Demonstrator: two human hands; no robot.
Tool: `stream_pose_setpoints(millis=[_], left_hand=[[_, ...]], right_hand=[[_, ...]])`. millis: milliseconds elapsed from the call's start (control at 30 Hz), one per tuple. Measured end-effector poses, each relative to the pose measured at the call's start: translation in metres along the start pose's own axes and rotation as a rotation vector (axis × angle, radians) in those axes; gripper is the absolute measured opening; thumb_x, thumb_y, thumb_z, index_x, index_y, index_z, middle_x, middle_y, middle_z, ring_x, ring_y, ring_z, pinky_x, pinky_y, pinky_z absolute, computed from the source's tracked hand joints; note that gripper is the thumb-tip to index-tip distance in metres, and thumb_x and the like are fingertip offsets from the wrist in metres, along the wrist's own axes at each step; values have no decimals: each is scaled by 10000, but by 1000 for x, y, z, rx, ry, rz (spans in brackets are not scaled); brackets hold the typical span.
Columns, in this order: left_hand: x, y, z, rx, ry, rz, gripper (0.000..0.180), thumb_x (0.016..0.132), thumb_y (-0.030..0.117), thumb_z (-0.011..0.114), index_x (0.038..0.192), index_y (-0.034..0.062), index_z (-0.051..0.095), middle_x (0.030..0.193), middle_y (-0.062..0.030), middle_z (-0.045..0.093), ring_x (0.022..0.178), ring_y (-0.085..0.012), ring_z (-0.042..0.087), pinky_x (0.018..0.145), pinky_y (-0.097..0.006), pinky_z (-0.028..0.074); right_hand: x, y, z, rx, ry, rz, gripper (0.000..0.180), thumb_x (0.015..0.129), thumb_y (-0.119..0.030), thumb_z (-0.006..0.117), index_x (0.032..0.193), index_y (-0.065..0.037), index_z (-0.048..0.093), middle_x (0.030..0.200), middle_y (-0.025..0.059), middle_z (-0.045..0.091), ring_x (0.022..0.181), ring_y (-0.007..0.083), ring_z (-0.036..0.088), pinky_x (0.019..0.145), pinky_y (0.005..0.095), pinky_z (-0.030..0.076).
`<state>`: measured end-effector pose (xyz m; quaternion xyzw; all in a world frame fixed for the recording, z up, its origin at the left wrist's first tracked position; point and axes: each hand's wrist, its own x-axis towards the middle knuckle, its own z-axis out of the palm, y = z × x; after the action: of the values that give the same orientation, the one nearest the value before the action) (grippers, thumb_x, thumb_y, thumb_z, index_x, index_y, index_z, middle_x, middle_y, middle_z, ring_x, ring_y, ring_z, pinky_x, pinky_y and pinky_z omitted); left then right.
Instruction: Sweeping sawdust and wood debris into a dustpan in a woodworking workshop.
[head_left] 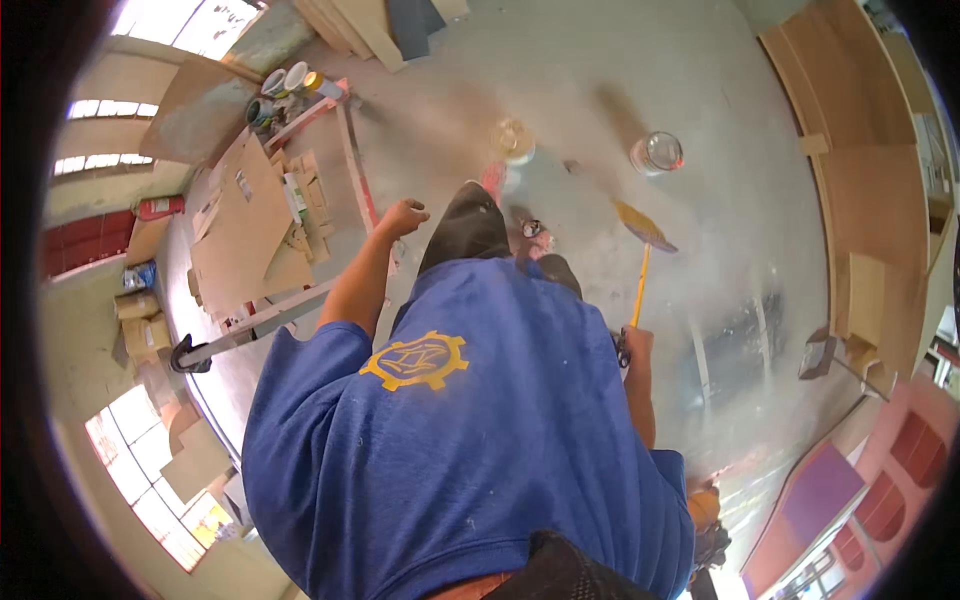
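Note:
My right hand [639, 345] is closed around the yellow handle of a broom [641, 285]. The broom's tan, flared head [645, 225] points away from me, low over the grey floor. Something dark shows beside this hand's wrist, too small to name. To the left, my left hand [404, 217] hangs in the air with its fingers curled in, and nothing shows in it. It is nearest to a frame [357, 165] with reddish, paint-marked bars. My feet are partly hidden under dark trousers and a blue shirt.
Ahead on the floor stand a pale round container [512, 141] and a clear jar [657, 153]. Cut cardboard [245, 225] lies at the left, with several cans [297, 76] beyond it. Large brown boards [865, 130] lean along the right side. A pink panel [900, 440] stands at the lower right.

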<state>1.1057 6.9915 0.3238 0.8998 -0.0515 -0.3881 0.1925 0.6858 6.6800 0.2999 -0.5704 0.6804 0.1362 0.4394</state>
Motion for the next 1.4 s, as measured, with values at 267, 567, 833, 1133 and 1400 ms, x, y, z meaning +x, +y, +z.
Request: stream_pose_setpoints(millis=[267, 567, 833, 1133, 1400], left_hand=[[67, 59, 9, 138, -178, 65, 389, 628, 245, 569, 948, 24, 547, 680, -117, 581, 555, -179, 563, 511, -282, 453], [150, 166, -3, 202, -274, 182, 391, 647, 208, 569, 962, -19, 521, 675, -121, 571, 524, -162, 536, 481, -274, 437], [203, 234, -9, 40, -258, 217, 382, 652, 194, 572, 957, -30, 520, 717, -129, 578, 573, -165, 548, 570, -287, 446], [198, 212, -25, -42, -271, 0, 378, 664, 215, 582, 987, 29, 520, 750, -96, 584, 584, -154, 551, 566, -296, 443], [239, 196, -41, -199, -484, -261, 360, 683, 233, 573, 992, 62, 504, 849, -72, 558, 647, -196, 556, 571, -341, 430]], right_hand=[[17, 23, 0, 17, -7, -73, 401, 610, -331, 558, 671, 65, 565, 610, 189, 560, 578, 257, 558, 538, 359, 413], [35, 3, -9, -65, 129, 122, 444, 598, -322, 589, 780, 81, 557, 701, 219, 565, 712, 272, 572, 581, 368, 419], [39, -86, -61, -87, 135, 272, 381, 580, -255, 591, 728, 94, 549, 708, 214, 564, 689, 277, 566, 586, 368, 423], [102, -160, -97, -457, 103, 32, 346, 611, -289, 550, 721, 39, 574, 714, 210, 564, 689, 301, 560, 609, 377, 428], [144, -209, -107, -299, 52, -107, 280, 625, -251, 544, 637, 28, 571, 565, 136, 553, 529, 200, 555, 501, 329, 430]])
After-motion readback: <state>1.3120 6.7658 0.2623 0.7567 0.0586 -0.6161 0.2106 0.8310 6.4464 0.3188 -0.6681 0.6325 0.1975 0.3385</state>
